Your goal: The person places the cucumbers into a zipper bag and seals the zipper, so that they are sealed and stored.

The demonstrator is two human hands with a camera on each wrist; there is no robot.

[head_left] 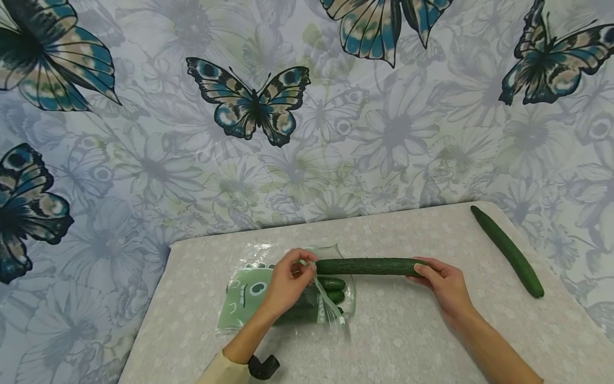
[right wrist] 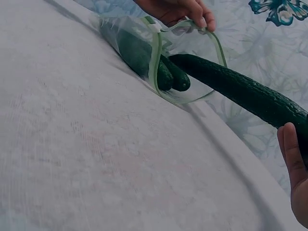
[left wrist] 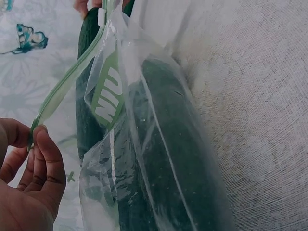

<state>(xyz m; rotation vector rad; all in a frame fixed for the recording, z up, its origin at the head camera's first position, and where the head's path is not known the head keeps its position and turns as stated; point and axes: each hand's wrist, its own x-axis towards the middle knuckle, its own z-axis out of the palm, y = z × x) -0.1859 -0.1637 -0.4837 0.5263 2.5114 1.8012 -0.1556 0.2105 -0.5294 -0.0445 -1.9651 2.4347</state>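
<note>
A clear zip bag (head_left: 235, 304) with a green cartoon print lies on the table, its zip edge (right wrist: 155, 62) parted on the right side. My left hand (head_left: 290, 282) pinches the upper edge of that mouth between thumb and fingers. Two cucumbers (right wrist: 174, 77) show inside the bag near the opening. With my right hand (head_left: 446, 288) I grip another cucumber (head_left: 369, 266) by its right end, held level above the table. Its far tip reaches into the bag's mouth, as the right wrist view shows.
One more cucumber (head_left: 508, 250) lies slantwise near the table's right edge. A pale patterned cloth (head_left: 384, 341) covers the table. Behind it hangs a butterfly-print cloth (head_left: 336, 160). A black band (head_left: 264, 368) sits at the left wrist.
</note>
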